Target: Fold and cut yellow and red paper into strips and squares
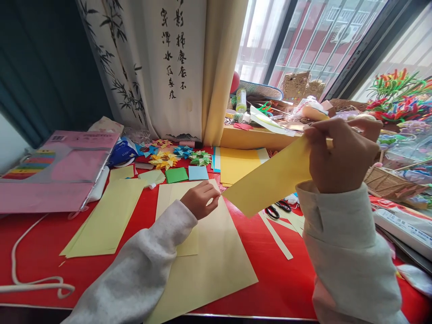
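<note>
My right hand (pixel 340 153) is raised at the right, with thumb and fingers pinching the upper end of a strip of yellow paper (pixel 270 177). The strip slants down to the left. At its lower left corner are the closed fingertips of my left hand (pixel 201 200); they appear to pinch that corner. Below my left hand a large pale yellow sheet (pixel 219 270) lies on the red table. A smaller yellow piece (pixel 188 245) rests on that sheet, partly covered by my left sleeve.
Stacked yellow strips (pixel 104 220) lie at the left, near a pink paper pack (pixel 64 166) and a white cord (pixel 20 252). Folded paper stars (pixel 164 159) and green squares (pixel 176 174) sit behind. Black-handled scissors (pixel 278 209) and a narrow paper offcut (pixel 276 236) are at the right.
</note>
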`<state>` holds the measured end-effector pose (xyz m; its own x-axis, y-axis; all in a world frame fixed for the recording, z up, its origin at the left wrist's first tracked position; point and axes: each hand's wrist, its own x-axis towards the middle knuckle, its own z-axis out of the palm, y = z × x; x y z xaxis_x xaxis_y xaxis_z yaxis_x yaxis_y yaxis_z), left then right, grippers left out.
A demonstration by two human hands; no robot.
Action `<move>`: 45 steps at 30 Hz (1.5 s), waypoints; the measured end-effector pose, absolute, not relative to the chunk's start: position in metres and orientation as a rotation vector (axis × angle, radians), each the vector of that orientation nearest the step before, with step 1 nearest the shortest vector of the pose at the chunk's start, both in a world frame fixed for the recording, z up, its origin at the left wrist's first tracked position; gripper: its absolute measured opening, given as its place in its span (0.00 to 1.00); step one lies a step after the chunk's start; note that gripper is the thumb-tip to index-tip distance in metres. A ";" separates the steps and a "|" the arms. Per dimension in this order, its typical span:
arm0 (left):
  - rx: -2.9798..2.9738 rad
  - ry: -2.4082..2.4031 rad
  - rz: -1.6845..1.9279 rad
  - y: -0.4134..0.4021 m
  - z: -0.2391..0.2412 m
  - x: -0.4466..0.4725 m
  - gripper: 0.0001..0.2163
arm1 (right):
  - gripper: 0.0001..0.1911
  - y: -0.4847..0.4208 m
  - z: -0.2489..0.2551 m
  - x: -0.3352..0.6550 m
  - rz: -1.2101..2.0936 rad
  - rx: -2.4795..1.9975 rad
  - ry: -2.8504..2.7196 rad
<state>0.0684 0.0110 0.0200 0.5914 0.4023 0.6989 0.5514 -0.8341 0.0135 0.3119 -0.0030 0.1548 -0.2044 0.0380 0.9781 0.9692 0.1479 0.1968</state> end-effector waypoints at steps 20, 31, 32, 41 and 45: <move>-3.973 -1.176 -1.328 -0.025 0.081 0.068 0.15 | 0.10 -0.005 0.134 0.260 0.246 -1.145 -2.116; -4.294 -1.025 -0.777 -0.014 0.090 0.037 0.13 | 0.12 0.011 0.104 0.234 0.040 -1.282 -2.244; -4.345 -0.981 -0.690 -0.017 0.093 0.036 0.13 | 0.11 0.011 0.105 0.235 0.018 -1.286 -2.211; -4.370 -0.839 -0.305 -0.021 0.098 0.035 0.12 | 0.11 0.007 0.110 0.236 -0.051 -1.227 -2.099; -3.811 -1.629 -1.428 -0.006 0.077 0.051 0.12 | 0.10 0.005 0.101 0.223 0.076 -1.202 -2.238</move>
